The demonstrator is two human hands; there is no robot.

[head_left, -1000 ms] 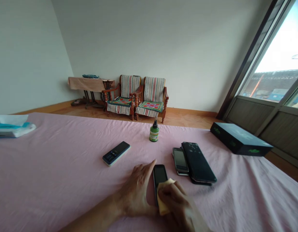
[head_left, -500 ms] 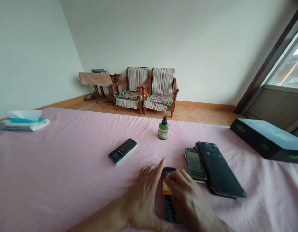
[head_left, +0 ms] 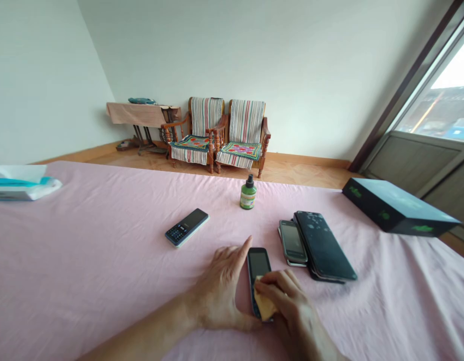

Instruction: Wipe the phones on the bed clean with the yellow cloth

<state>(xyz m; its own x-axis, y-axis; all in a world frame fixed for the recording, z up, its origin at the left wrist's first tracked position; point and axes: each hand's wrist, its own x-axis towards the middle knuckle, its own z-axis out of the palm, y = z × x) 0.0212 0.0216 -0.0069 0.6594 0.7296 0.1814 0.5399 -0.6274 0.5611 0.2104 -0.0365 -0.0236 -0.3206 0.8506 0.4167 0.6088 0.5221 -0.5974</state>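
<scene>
A dark keypad phone (head_left: 259, 263) lies face up on the pink cloth in front of me. My left hand (head_left: 222, 286) spans its left side, forefinger by the top corner and thumb at the bottom end, steadying it. Pinched in my right hand (head_left: 292, 303) is a folded yellow cloth (head_left: 265, 305), pressed on the phone's lower half and covering much of the keypad. Another keypad phone (head_left: 187, 226) rests farther off to the left. To the right are a grey touchscreen phone (head_left: 293, 243) and a large black tablet-like device (head_left: 324, 245), side by side.
A green spray bottle (head_left: 248, 193) with a black top stands beyond the phones. At the right is a black box (head_left: 397, 205), at the far left a tissue pack (head_left: 23, 183). Two wooden chairs (head_left: 241, 128) and a cloth-covered sewing table (head_left: 142, 114) stand by the wall.
My right hand has slid the yellow cloth down from the phone's screen to its keypad, so the screen now shows. My left hand stays around the phone. The view has shifted slightly.
</scene>
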